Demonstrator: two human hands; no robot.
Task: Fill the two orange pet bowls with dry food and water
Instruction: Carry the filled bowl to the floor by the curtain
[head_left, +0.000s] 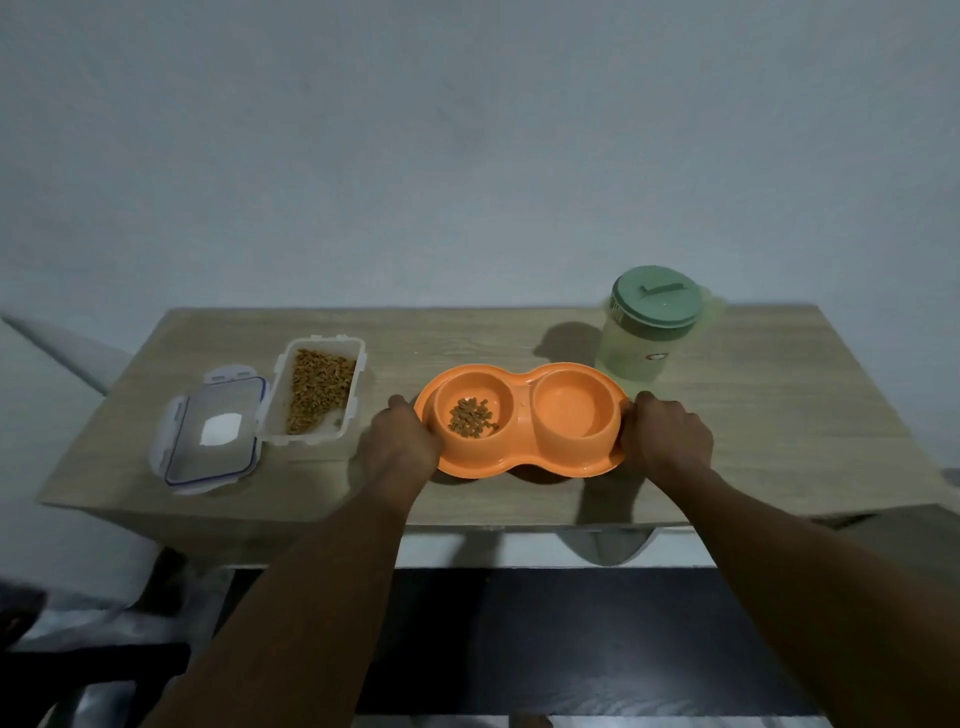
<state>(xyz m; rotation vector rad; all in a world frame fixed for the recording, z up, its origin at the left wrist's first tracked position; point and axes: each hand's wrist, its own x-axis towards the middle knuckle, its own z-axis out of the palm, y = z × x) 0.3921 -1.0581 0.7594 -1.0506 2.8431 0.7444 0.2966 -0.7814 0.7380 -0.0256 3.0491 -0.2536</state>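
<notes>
An orange double pet bowl (522, 462) sits mid-table. Its left bowl holds a small heap of brown dry food (471, 419). Its right bowl (571, 410) shows a smooth orange bottom; I cannot tell if water is in it. My left hand (400, 441) grips the dish's left end, my right hand (665, 441) grips its right end. An open clear container of dry food (319, 389) stands to the left. A pale green jug with a green lid (649, 322) stands behind the dish on the right.
The container's clear lid with blue seal (210, 436) lies flat at the far left of the wooden table (805, 415). A plain wall rises behind the table. The table's front edge is close to me, with dark floor below.
</notes>
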